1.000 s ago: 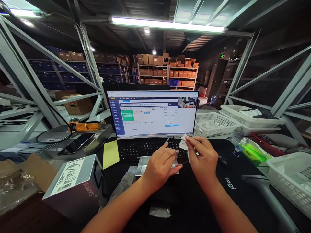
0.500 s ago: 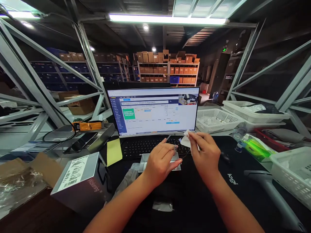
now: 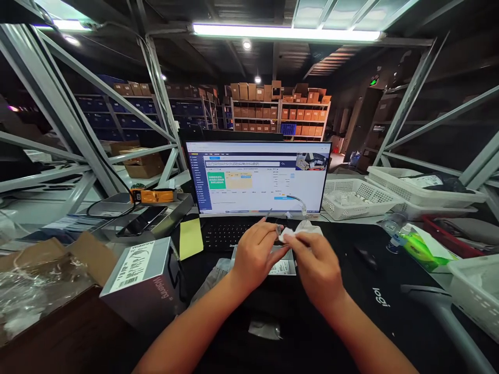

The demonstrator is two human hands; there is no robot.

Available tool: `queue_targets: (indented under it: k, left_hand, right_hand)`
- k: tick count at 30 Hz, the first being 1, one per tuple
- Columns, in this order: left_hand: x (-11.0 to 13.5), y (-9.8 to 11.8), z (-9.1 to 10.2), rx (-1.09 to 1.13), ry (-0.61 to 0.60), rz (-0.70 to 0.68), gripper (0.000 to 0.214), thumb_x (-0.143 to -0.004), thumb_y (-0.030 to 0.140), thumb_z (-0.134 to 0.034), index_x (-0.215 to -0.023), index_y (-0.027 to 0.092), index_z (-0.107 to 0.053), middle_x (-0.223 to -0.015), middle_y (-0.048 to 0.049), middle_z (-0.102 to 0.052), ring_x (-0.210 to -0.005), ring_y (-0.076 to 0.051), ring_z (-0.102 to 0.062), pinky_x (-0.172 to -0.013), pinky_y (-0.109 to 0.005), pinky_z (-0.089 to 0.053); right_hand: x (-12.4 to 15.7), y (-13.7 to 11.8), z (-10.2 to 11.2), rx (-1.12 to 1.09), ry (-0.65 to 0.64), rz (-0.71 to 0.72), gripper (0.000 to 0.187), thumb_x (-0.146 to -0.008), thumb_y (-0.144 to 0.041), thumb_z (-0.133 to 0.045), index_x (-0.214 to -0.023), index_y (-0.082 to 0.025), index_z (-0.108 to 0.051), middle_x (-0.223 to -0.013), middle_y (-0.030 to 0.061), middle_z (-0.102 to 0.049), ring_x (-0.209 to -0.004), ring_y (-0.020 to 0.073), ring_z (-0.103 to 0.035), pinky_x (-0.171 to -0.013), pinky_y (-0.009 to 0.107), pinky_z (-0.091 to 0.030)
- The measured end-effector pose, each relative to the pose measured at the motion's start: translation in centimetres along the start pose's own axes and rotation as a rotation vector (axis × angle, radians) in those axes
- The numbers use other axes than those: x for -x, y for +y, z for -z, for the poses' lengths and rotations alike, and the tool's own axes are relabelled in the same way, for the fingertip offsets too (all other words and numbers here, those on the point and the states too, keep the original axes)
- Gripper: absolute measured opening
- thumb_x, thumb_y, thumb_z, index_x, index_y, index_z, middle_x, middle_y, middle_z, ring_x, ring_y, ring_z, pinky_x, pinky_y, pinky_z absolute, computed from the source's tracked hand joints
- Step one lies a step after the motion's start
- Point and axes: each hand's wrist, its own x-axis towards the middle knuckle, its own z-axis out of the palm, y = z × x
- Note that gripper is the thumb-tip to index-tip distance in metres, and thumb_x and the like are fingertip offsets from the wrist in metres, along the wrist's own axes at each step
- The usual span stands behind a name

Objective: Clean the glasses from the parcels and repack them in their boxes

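My left hand [image 3: 255, 249] is closed, with a small shiny piece [image 3: 278, 228] at its fingertips and a thin grey tip [image 3: 268, 212] sticking up behind the fingers. What these belong to is hidden. Pinched in my right hand [image 3: 320, 262] is a crumpled white wipe [image 3: 287, 235], which meets the left fingertips. More white material [image 3: 310, 227] hangs behind the right fingers. A thin, partly clear curved strip [image 3: 302, 204] rises above them, before the monitor. Under the hands lies an open pale box [image 3: 287, 267] with a printed label.
Behind the hands stand a monitor [image 3: 265, 179] and keyboard [image 3: 222, 236]. At left are a grey product box [image 3: 144, 280], a yellow note [image 3: 191, 239] and an open carton [image 3: 88, 259]. White baskets [image 3: 356, 200], a bottle [image 3: 393, 239] and a mouse [image 3: 366, 257] are at right.
My right hand has moved left and down, bringing the white wipe against the left fingertips. The curved strip now shows above the hands. The whole view has shifted slightly.
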Motion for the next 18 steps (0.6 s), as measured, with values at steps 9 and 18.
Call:
queue_targets:
  k: [9, 18]
  left_hand:
    - [-0.4, 0.5, 0.3, 0.005, 0.036, -0.005, 0.019, -0.090, 0.032, -0.071, -0.094, 0.016, -0.063, -0.098, -0.0087, -0.074, -0.094, -0.020, -0.071, -0.100, -0.045, -0.058]
    - [0.8, 1.5, -1.1, -0.034, -0.014, 0.162, 0.023, -0.090, 0.034, -0.071, -0.101, 0.016, -0.063, -0.106, -0.0114, -0.072, -0.102, -0.026, -0.068, -0.087, -0.042, -0.062]
  right_hand:
    - [-1.5, 4.0, 2.7, -0.063, 0.215, -0.443, 0.012, -0.094, -0.025, -0.066, -0.100, -0.022, -0.076, -0.093, 0.0050, -0.068, -0.083, 0.0171, -0.067, -0.061, 0.026, -0.054]
    - [-0.4, 0.0, -0.5, -0.159, 0.123, -0.400, 0.019, -0.098, -0.019, -0.059, -0.104, -0.023, -0.076, -0.099, 0.0069, -0.063, -0.086, 0.0166, -0.068, -0.067, 0.028, -0.061]
